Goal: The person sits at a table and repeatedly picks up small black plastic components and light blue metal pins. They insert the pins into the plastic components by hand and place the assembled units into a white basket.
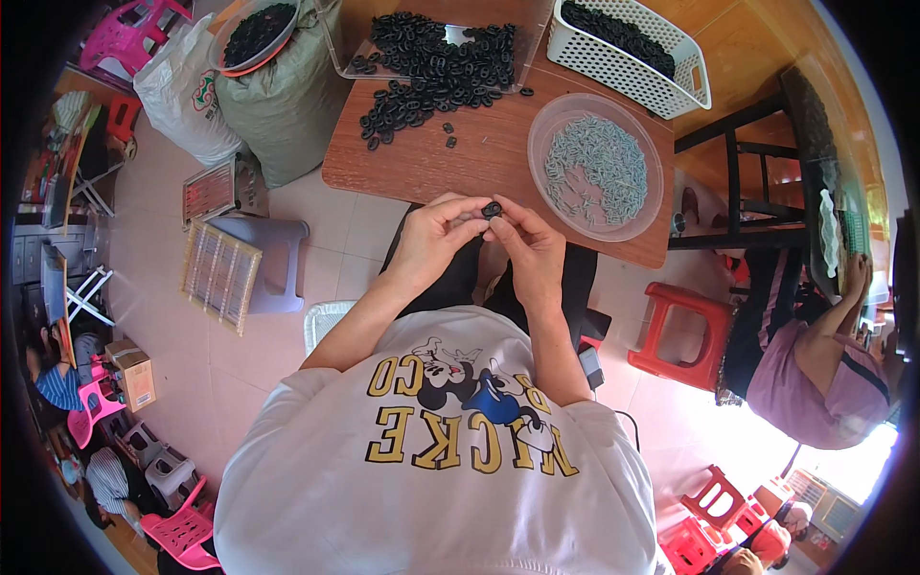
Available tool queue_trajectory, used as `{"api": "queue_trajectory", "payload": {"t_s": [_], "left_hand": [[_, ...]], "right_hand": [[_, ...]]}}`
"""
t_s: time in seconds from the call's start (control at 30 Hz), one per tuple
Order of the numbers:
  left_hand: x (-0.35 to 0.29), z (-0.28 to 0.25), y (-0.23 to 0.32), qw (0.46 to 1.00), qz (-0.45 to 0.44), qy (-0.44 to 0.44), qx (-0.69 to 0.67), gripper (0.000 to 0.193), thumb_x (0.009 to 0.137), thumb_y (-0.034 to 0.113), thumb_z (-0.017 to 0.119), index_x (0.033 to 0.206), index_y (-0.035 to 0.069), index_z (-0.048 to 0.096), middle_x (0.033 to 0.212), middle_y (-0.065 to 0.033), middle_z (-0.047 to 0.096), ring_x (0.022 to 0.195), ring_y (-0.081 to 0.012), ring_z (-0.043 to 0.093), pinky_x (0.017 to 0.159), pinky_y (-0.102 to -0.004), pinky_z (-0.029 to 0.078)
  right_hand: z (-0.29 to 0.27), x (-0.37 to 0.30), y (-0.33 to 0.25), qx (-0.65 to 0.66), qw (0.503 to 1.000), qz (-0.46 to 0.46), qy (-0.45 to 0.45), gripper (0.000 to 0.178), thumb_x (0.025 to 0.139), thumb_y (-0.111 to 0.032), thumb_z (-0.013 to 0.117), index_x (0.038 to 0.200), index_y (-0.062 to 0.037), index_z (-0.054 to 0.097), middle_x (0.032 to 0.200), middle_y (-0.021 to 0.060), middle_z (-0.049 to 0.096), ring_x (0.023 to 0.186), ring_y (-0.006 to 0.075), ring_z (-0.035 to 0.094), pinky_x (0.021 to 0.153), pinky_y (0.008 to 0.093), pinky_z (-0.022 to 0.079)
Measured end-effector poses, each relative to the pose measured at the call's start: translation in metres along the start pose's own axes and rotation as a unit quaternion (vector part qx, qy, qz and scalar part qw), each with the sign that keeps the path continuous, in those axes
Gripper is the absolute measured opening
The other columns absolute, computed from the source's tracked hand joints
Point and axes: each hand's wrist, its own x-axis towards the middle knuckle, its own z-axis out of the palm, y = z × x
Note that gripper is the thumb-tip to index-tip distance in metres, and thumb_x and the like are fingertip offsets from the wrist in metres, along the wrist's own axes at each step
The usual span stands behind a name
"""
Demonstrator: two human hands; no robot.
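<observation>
A small black oval part is pinched between my two hands, just in front of the table's near edge. My left hand grips it from the left with thumb and forefinger. From the right, my right hand closes its thumb and forefinger on the same part. Beyond them, many similar black parts lie spilled on the brown table. They come from a clear tilted bin, which holds more. A round translucent tub of small pale blue-grey pieces stands to the right.
A white perforated basket with black parts sits at the table's back right. Sacks stand off the left end, one bearing a bowl. Red stools and a seated person are at right; a bamboo-topped stool is at left.
</observation>
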Motion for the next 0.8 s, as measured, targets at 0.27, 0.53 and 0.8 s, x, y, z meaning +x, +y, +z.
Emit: {"api": "queue_trajectory", "payload": {"t_s": [0.27,0.53,0.8], "left_hand": [[-0.004,0.004,0.006,0.99,0.106,0.014,0.089,0.025,0.084,0.0,0.058,0.109,-0.001,0.061,0.096,-0.01,0.062,0.085,-0.0171,0.061,0.074,-0.0263,0.049],[-0.006,0.007,-0.005,0.979,0.165,0.038,0.118,0.02,0.086,0.002,0.056,0.105,-0.003,0.061,0.095,-0.0117,0.063,0.083,-0.0198,0.063,0.07,-0.0275,0.051],[-0.001,0.012,-0.012,0.99,0.097,0.039,-0.09,0.033,0.088,0.001,0.056,0.121,0.002,0.055,0.105,-0.0114,0.061,0.087,-0.0155,0.062,0.074,-0.0261,0.052]], "right_hand": [[0.0,-0.003,0.002,-0.002,1.0,0.012,0.026,0.025,0.086,0.0,0.061,0.11,0.0048,0.061,0.089,0.0078,0.066,0.075,0.0106,0.063,0.068,0.0195,0.048],[0.007,-0.008,0.006,0.003,0.997,-0.006,0.074,0.021,0.085,0.001,0.062,0.105,0.0054,0.063,0.085,0.0072,0.066,0.072,0.0105,0.062,0.067,0.0186,0.047],[0.002,0.003,0.0,0.003,0.999,-0.021,0.045,0.021,0.085,0.0,0.062,0.106,0.0037,0.063,0.09,0.007,0.064,0.077,0.0107,0.062,0.067,0.0202,0.048]]}}
